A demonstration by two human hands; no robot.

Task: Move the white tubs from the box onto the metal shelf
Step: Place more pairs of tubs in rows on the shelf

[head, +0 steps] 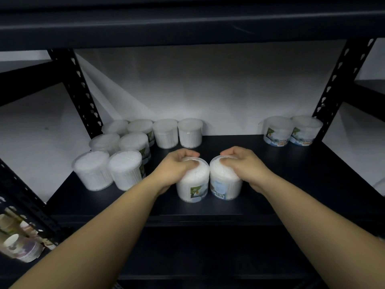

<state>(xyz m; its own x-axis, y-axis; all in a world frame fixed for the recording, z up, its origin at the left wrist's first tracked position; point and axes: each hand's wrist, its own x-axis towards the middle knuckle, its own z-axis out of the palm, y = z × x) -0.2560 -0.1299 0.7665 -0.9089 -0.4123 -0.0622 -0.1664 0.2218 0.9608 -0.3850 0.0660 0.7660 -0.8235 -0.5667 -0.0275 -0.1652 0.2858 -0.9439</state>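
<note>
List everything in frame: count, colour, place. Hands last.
Held tubs: 2, white, side by side at front centre of the shelf; left tub, right tub.
Left group of tubs: 8, white, back left of the shelf, in rows.
Right pair of tubs: 2, white with blue labels, back right by the upright.
Metal shelf: 1, black, holds all the tubs.
Uprights: 2 seen, black, perforated; left upright, right upright.
Stacked cups: count unclear, pale with prints, lower left below the shelf.
Left hand: grips the left tub from above.
Right hand: grips the right tub from above.
</note>
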